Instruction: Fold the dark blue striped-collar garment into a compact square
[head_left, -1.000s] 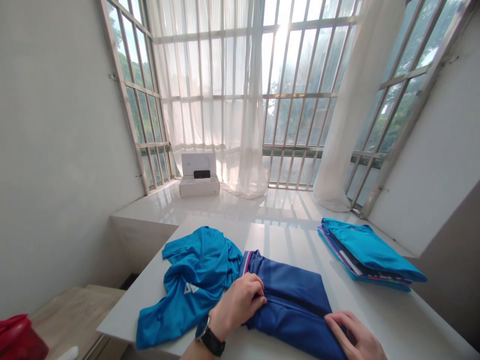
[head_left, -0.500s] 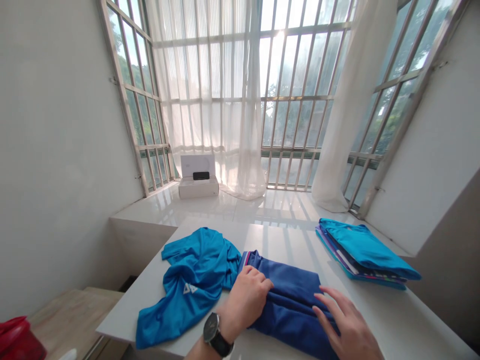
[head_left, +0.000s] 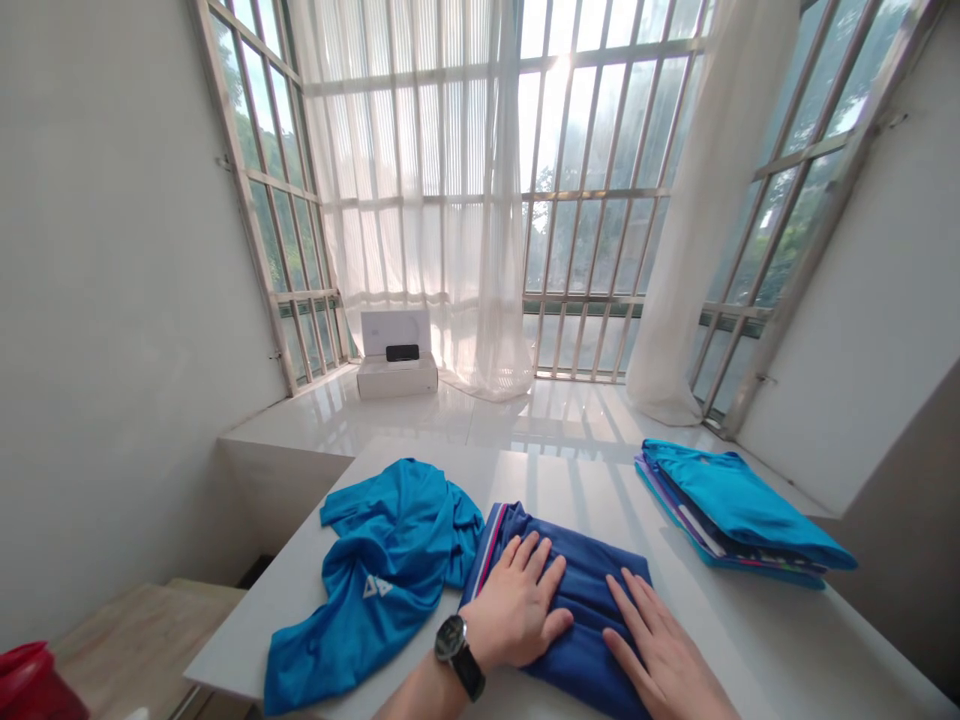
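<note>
A folded navy blue garment (head_left: 581, 540) with a white and pink striped edge lies on the white table (head_left: 540, 480). Flat on its left part rests my left hand (head_left: 521, 600), fingers spread, a black watch on the wrist. My right hand (head_left: 660, 640) lies on the garment's right part with its fingers stretched out. Just left of it, a crumpled bright blue shirt (head_left: 397, 560) with a white logo is spread loosely. Parts of the navy garment are hidden under both hands.
A stack of folded clothes (head_left: 750, 510), bright blue on top, sits at the table's right side. On the window ledge stands a white box (head_left: 397, 378) with a black phone (head_left: 403, 352) against it. A red object (head_left: 34, 680) shows at the lower left.
My left hand has opened from a closed grip and now lies flat on the navy garment. My right hand has shifted left onto it. The garment's striped edge shows more.
</note>
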